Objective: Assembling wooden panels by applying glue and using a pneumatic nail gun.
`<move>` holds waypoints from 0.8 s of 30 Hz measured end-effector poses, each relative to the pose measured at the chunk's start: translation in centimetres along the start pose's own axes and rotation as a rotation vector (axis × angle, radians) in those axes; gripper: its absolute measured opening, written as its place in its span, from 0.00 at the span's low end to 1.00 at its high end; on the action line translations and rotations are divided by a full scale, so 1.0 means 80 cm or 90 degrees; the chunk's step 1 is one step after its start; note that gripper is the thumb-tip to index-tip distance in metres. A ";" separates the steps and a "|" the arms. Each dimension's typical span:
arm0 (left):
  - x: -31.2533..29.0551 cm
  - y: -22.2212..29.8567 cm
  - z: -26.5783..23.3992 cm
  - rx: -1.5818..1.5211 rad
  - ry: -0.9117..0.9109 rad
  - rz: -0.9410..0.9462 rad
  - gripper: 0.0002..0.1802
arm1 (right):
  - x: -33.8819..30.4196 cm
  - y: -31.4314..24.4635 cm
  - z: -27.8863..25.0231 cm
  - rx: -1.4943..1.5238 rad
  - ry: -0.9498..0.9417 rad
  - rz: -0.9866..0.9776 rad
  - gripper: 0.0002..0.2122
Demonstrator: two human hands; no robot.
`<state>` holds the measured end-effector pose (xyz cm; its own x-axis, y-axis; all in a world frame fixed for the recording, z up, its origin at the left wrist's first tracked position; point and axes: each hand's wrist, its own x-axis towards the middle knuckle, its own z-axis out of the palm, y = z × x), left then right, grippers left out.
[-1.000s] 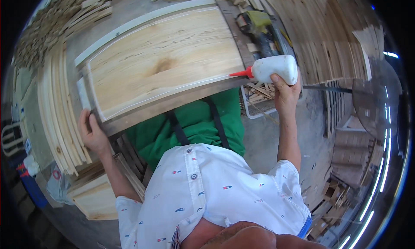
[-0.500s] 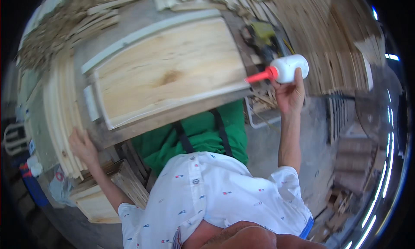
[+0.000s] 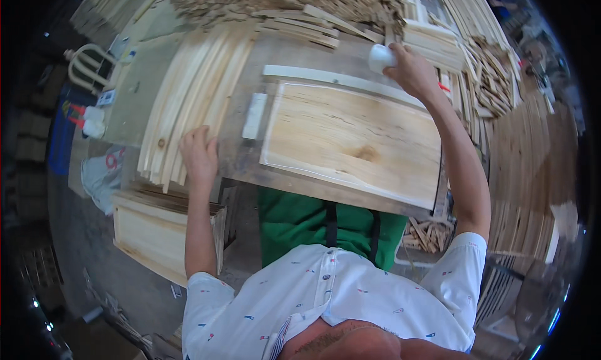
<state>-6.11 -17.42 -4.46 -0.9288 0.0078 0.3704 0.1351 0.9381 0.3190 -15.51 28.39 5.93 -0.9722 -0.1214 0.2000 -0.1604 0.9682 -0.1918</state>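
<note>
My right hand [image 3: 413,72] is wrapped round a white squeeze bottle [image 3: 380,58] beyond the far edge of the panel. The bottle's red nozzle shows on the other side of the hand, pointing right. Below it a pale wooden panel [image 3: 350,144] with a brown knot lies flat on the worktable. A thin white line, which looks like glue, runs along its edges. To the left, my left hand [image 3: 200,152] rests against the near right side of a stack of long wooden strips [image 3: 194,91], fingers slightly bent and apart, nothing seen in them.
A white bar [image 3: 338,81] borders the panel's far edge; a short white block [image 3: 254,116] sits left of it. Wood offcuts [image 3: 282,0] are heaped at the back. Stacked boards [image 3: 519,172] stand right, a wooden frame [image 3: 156,228] lower left, white bottles [image 3: 94,121] far left.
The bottle has gone from the panel's near right corner to beyond its far edge, in my right hand. My left hand stays beside the strips. The view has swung left.
</note>
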 end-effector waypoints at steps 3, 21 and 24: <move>-0.008 0.008 -0.018 -0.055 -0.028 -0.099 0.19 | 0.043 -0.020 0.037 -0.315 -0.011 -0.098 0.11; -0.078 0.028 -0.101 -0.274 -0.143 0.038 0.21 | -0.070 -0.073 0.044 0.827 -0.078 0.184 0.15; -0.043 0.071 -0.091 -0.325 -0.207 0.088 0.20 | -0.125 -0.018 0.037 0.891 -0.031 0.237 0.16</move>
<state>0.33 -14.61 2.44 -0.9378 0.2974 0.1794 0.3349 0.6380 0.6933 -6.03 27.57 1.33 -0.9940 0.0505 -0.0967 0.0939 -0.0544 -0.9941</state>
